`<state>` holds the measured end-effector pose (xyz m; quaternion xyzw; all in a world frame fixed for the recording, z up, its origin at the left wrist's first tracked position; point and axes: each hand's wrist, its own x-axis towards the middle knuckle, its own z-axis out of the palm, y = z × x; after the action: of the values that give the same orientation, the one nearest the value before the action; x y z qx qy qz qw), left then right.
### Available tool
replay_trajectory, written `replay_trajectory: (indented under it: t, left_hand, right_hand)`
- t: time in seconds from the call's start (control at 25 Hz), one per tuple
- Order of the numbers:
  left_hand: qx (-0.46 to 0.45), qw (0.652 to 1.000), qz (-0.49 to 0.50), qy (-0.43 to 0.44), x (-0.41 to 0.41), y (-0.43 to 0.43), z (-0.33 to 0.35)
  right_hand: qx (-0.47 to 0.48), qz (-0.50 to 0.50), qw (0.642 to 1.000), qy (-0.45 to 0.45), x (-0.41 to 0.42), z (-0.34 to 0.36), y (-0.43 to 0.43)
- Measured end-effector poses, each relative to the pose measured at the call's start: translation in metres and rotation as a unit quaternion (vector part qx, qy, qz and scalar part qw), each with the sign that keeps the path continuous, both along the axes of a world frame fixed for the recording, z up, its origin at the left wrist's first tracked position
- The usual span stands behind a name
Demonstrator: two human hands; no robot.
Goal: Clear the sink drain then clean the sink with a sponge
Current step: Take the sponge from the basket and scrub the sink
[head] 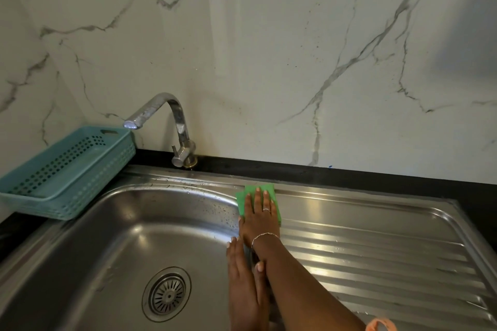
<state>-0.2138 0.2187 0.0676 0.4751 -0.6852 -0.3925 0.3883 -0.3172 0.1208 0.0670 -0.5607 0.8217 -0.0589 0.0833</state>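
Right hand [259, 216] lies flat, fingers extended and together, pressing down on a green sponge [251, 191] at centre frame; not clenched, no pinch, the palm simply holds the pad against the metal. A ring shows on one finger and a thin chain bracelet on the wrist. Left hand [243, 274] is open and released, fingers straight, resting along the right rim of the basin at lower centre, just beside and partly under the right forearm; it holds nothing. The sponge is a thin, flat, rectangular pad with a fibrous scouring look, sitting on the back ledge of the sink [134, 223] where the basin corner meets the drainboard [376, 244]. Sink is brushed stainless steel: a rounded-corner basin on the left, a ribbed, gently grooved drainboard on the right. Water droplets speckle the rear basin wall and ledge. The drain [167, 295] at lower centre-left is a round metal strainer with radial slots; it appears free of debris. A curved chrome tap [172, 121] rises from the dark bench [349, 172] behind the sink, spout pointing left. A teal perforated plastic basket [67, 174], rectangular, sits at left, overhanging the sink edge. The wall [269, 48] is glossy white marble-pattern panel with grey veins.
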Motion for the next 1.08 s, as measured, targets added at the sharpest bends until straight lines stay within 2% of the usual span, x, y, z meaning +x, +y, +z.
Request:
replay_trajectory:
  t: [0.44, 0.64, 0.92, 1.08]
  left_hand:
    - [-0.087, 0.984, -0.072, -0.141, -0.001, 0.002, -0.005]
    - [-0.082, 0.980, -0.066, -0.167, -0.001, 0.000, -0.008]
    - [-0.095, 0.973, -0.083, -0.196, -0.002, 0.000, -0.009]
    - [-0.111, 0.972, -0.085, -0.188, -0.004, -0.001, -0.011]
  right_hand:
    - [0.009, -0.039, 0.999, -0.004, -0.081, 0.007, 0.068]
    - [0.012, -0.071, 0.997, 0.015, -0.132, 0.008, 0.114]
    - [0.034, -0.165, 0.985, 0.038, -0.220, 0.010, 0.193]
    - [0.062, -0.196, 0.978, 0.033, -0.255, 0.013, 0.215]
